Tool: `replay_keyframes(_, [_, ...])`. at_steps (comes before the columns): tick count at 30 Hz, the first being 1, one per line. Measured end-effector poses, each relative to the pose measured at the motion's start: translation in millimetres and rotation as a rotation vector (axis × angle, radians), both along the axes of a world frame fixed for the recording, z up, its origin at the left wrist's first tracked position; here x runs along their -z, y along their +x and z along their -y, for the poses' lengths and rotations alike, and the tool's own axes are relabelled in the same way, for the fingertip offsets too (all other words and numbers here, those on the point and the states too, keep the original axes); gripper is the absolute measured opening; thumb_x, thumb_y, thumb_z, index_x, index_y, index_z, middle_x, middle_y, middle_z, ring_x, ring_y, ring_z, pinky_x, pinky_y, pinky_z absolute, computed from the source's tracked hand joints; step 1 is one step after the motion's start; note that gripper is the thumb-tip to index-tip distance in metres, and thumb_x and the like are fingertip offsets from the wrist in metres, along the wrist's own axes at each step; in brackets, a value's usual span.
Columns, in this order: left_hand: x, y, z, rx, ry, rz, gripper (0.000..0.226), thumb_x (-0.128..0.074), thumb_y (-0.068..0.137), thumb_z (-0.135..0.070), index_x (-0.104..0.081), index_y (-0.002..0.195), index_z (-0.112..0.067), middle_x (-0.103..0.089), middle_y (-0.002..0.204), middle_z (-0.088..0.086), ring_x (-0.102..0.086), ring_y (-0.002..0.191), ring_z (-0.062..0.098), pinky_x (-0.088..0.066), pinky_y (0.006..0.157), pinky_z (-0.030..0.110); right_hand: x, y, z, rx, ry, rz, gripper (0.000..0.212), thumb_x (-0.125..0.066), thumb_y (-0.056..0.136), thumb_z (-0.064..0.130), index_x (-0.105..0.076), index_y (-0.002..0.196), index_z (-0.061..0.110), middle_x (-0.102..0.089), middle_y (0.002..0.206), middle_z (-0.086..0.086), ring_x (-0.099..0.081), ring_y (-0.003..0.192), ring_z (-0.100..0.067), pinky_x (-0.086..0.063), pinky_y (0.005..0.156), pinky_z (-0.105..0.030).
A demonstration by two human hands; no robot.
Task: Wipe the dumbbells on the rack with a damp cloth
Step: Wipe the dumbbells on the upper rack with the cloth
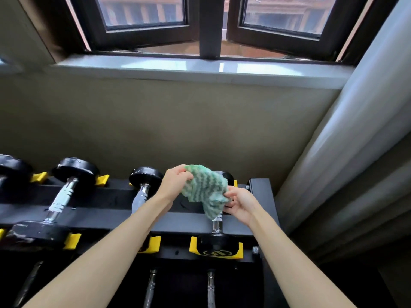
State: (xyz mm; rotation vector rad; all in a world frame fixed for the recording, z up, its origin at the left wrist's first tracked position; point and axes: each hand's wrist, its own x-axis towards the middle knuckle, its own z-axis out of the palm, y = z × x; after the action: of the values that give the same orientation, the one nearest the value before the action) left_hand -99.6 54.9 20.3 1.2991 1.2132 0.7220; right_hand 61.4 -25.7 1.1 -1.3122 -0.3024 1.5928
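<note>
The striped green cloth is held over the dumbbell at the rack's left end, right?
No. The head view shows the green-and-white striped cloth held over the black chrome-handled dumbbell at the right end of the black metal rack, not the left.

A window point(210, 48) with a dark brown frame is set in the wall ahead, above eye line. It is divided by a central post point(210, 18) into a left casement point(142, 21) and a right casement point(282, 18), each glazed with a single pane. A narrow bright gap is noted between the post and the right casement. Through the glass a reddish building front point(133, 7) is seen, blurred. Below the frame a pale, glossy sill point(200, 71) is run across the full opening; daylight is reflected on it in patches. The wall point(166, 121) beneath is finished in plain beige and evenly lit. Along the right edge a grey curtain point(347, 156) is hung in heavy folds.
</note>
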Motion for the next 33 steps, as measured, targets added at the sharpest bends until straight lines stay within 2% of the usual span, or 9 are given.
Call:
replay_keyframes(3, [-10, 13, 8, 0.076, 0.352, -0.180, 0.024, -0.054, 0.082, -0.007, -0.072, 0.094, -0.017, -0.061, 0.086, 0.001, -0.054, 0.078, 0.012, -0.043, 0.076, 0.024, -9, -2, 2, 0.135, -0.008, -0.127, 0.028, -0.032, 0.098, -0.001, -0.057, 0.111, -0.005, -0.058, 0.089, -0.015, -0.059, 0.073, -0.022, -0.050, 0.082, -0.044])
replay_keyframes(7, [-19, 32, 29, 0.436, 0.537, -0.340, 0.035, -0.052, 0.080, 0.000, -0.072, 0.106, -0.011, -0.048, 0.086, -0.012, -0.048, 0.066, -0.005, -0.036, 0.066, 0.009, -11, 7, 4, 0.107, 0.092, -0.442, 0.061, -0.037, 0.095, 0.053, -0.061, 0.114, 0.000, -0.067, 0.103, -0.018, -0.067, 0.087, -0.028, -0.058, 0.074, -0.041])
replay_keyframes(9, [-21, 36, 33, 0.604, 0.401, -0.349, 0.041, -0.046, 0.068, -0.010, -0.074, 0.098, -0.009, -0.055, 0.086, -0.014, -0.054, 0.069, -0.005, -0.042, 0.069, 0.008, -11, 12, 6, 0.041, 0.100, -0.383, 0.048, -0.041, 0.097, 0.042, -0.065, 0.105, 0.002, -0.069, 0.096, -0.016, -0.068, 0.081, -0.026, -0.058, 0.073, -0.038])
replay_keyframes(12, [-16, 37, 25, 0.451, 0.240, -0.272, 0.034, -0.047, 0.066, -0.009, -0.075, 0.086, -0.006, -0.068, 0.083, 0.002, -0.064, 0.076, 0.016, -0.055, 0.080, 0.029, -1, 19, 3, 0.126, 0.074, -0.244, 0.023, -0.045, 0.095, 0.009, -0.061, 0.107, -0.003, -0.067, 0.103, -0.018, -0.064, 0.091, -0.027, -0.052, 0.082, -0.038])
replay_keyframes(17, [14, 27, 5, 0.401, 0.197, -0.404, 0.051, -0.060, 0.082, -0.006, -0.049, 0.130, -0.016, -0.051, 0.127, -0.005, -0.049, 0.114, 0.010, -0.037, 0.097, 0.020, 13, 29, -11, 0.068, 0.147, -0.074, 0.027, -0.044, 0.089, -0.001, -0.057, 0.113, 0.002, -0.062, 0.108, -0.017, -0.062, 0.093, -0.028, -0.051, 0.084, -0.038])
replay_keyframes(20, [30, 28, -5, 0.506, 0.171, -0.415, 0.036, -0.070, 0.072, -0.014, -0.059, 0.106, -0.016, -0.061, 0.098, -0.005, -0.056, 0.096, 0.017, -0.045, 0.082, 0.026, 14, 33, -21, -0.041, 0.273, -0.082, 0.032, -0.043, 0.088, -0.004, -0.058, 0.111, 0.010, -0.067, 0.104, -0.010, -0.063, 0.093, -0.023, -0.054, 0.079, -0.033])
replay_keyframes(22, [31, 31, -13, 0.372, 0.271, -0.473, 0.014, -0.067, 0.072, -0.007, -0.056, 0.078, -0.012, -0.053, 0.072, -0.003, -0.048, 0.076, 0.019, -0.035, 0.061, 0.025, 17, 36, -28, -0.083, 0.327, 0.068, 0.039, -0.044, 0.085, -0.010, -0.059, 0.110, 0.015, -0.067, 0.102, -0.004, -0.062, 0.092, -0.019, -0.053, 0.078, -0.029])
replay_keyframes(25, [35, 29, -25, 0.229, 0.466, -0.473, 0.015, -0.062, 0.074, 0.001, -0.058, 0.079, -0.011, -0.045, 0.071, -0.008, -0.044, 0.073, 0.016, -0.032, 0.061, 0.027, 23, 42, -34, -0.074, 0.371, 0.473, 0.047, -0.045, 0.077, -0.023, -0.065, 0.090, 0.017, -0.068, 0.084, 0.006, -0.061, 0.078, -0.009, -0.051, 0.072, -0.025])
replay_keyframes(33, [80, 27, -25, 0.471, 1.209, -0.875, 0.023, -0.032, 0.060, 0.004, -0.036, 0.074, -0.014, -0.050, 0.061, 0.006, -0.048, 0.049, 0.023, -0.039, 0.043, 0.027, 67, 36, -30, -0.193, 0.496, 1.253, 0.049, -0.037, 0.059, -0.024, -0.066, 0.078, 0.010, -0.063, 0.094, 0.000, -0.052, 0.097, -0.015, -0.038, 0.084, -0.016])
